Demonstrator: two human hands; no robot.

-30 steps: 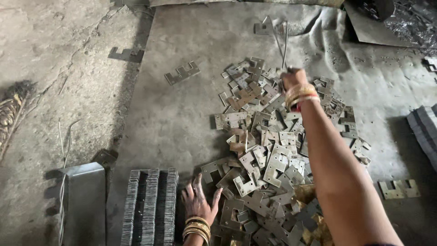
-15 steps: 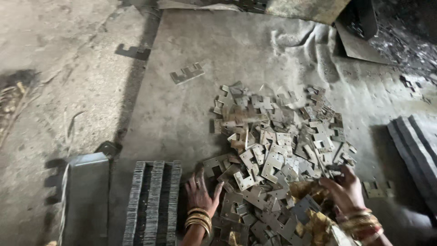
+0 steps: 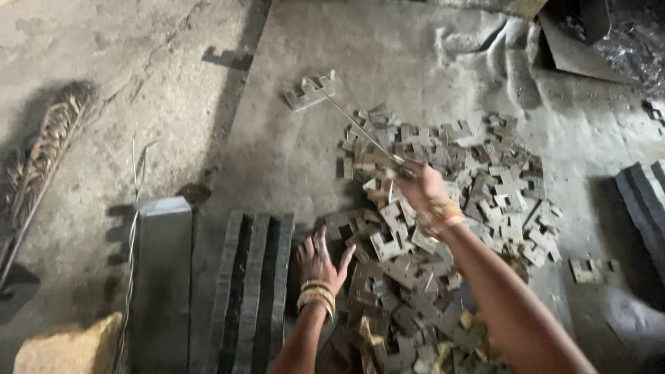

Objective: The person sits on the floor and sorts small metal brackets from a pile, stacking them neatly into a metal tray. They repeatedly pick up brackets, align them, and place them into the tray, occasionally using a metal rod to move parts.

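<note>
Rod (image 3: pixel 360 129) pinched in raised right hand (image 3: pixel 420 185); left hand (image 3: pixel 320 260) spread flat on plates (image 3: pixel 443 208).

— We lose our right arm off the bottom edge, and the right hand (image 3: pixel 419 185) is smeared, so we can't make out how its fingers close on the thin rod (image 3: pixel 360 131).

— Agreed. Near our left hand (image 3: pixel 320 262), the stacked plates (image 3: pixel 253 291) run out of frame below, and the pile of cut metal pieces (image 3: pixel 443 208) blurs under our right forearm.

— The dark stack (image 3: pixel 644 194) far right of our right hand is cropped too.
</note>
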